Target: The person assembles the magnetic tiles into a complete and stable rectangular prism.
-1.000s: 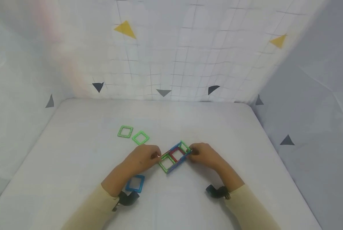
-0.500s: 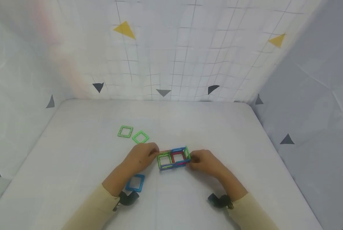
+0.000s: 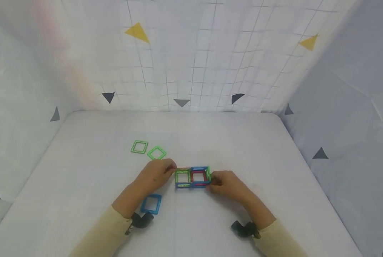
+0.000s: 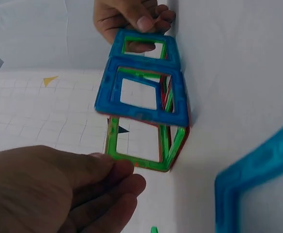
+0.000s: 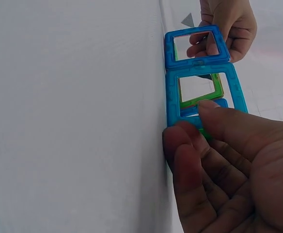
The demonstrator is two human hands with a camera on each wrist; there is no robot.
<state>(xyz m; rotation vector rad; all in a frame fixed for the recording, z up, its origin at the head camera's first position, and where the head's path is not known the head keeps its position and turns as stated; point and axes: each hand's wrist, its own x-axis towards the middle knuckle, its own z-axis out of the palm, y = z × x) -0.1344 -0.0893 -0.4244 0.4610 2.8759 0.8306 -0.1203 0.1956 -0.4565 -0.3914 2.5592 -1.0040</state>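
Observation:
A two-cell box of magnetic square tiles (image 3: 199,182), framed in green, red and blue, stands on the table between the hands. Its long side lies roughly parallel to the table's far edge. My left hand (image 3: 157,174) pinches the corner of a green tile (image 4: 112,141) at the left end with thumb and forefinger. At the other end my right hand (image 3: 228,184) grips the box, its thumb over a blue tile (image 5: 173,97) and the fingers bent below. Those fingers partly cover that end. Two blue tiles form the near side, joined edge to edge.
Two loose green tiles (image 3: 141,141) lie flat beyond my left hand. A loose blue tile (image 3: 159,204) lies beside the left forearm. White sheeting (image 3: 210,71) with grid lines and triangle marks rises behind the table (image 3: 242,142) and at both sides.
The tile box has turned clockwise from a slant to nearly straight across. My right hand has come a little nearer to me, while the left has barely moved.

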